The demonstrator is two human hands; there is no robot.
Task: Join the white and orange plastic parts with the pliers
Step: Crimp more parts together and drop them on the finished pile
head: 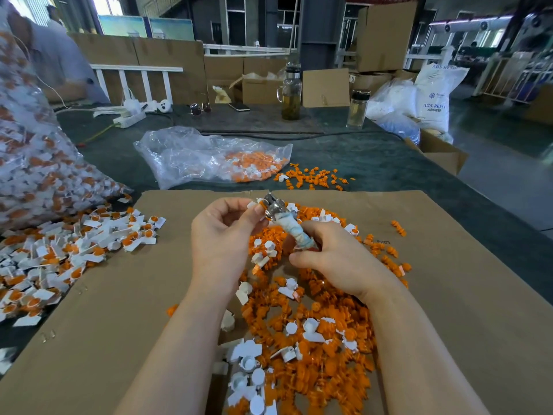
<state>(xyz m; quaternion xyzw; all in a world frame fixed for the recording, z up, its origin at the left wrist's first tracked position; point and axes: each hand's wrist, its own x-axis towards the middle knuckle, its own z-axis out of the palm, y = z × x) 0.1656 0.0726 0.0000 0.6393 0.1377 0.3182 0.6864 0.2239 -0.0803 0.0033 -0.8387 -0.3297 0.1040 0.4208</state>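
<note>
My right hand (329,259) grips the cloth-wrapped handles of the pliers (287,226), whose metal jaws (272,205) point up and away. My left hand (221,232) pinches a small white plastic part (253,204) right at the jaws. Whether an orange part sits in the jaws is hidden. Under both hands a heap of loose orange parts (314,339) mixed with white parts (248,363) lies on a brown cardboard sheet (119,324).
Joined white-and-orange pieces (59,259) pile up at the left, beside a big clear bag (36,163) full of them. A flatter clear bag (209,160) and scattered orange parts (314,176) lie beyond the cardboard. Bottles, boxes and sacks stand further back.
</note>
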